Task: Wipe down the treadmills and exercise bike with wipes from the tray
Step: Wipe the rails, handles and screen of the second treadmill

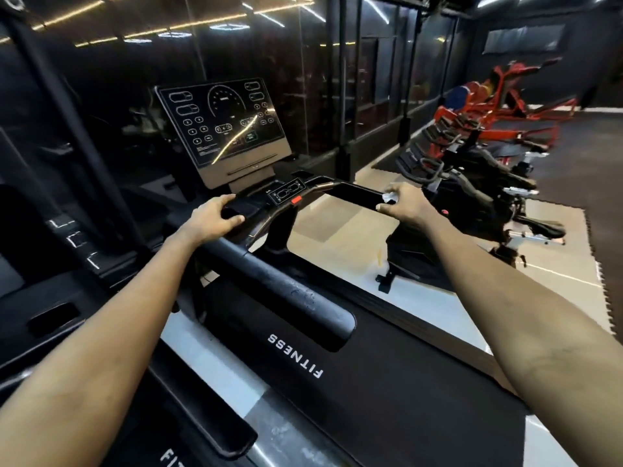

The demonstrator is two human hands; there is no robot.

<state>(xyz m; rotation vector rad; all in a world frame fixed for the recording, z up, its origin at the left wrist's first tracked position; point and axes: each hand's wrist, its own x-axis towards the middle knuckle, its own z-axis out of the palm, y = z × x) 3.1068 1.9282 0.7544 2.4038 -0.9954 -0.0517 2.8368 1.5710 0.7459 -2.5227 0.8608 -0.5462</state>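
Left hand (210, 219) holds treadmill (286, 291); right hand (403, 203) holds wipe (390, 197).

White capitals reading "FITNESS" run across the wide black rubber treadmill belt (371, 382), upside down from where I stand. On the neighbouring black treadmill belt (148, 443), only "FI" shows at the lower edge. Markings on the dark glossy console panel (222, 126) are too small to read.

White wipe (390, 197) on black treadmill (371, 382)
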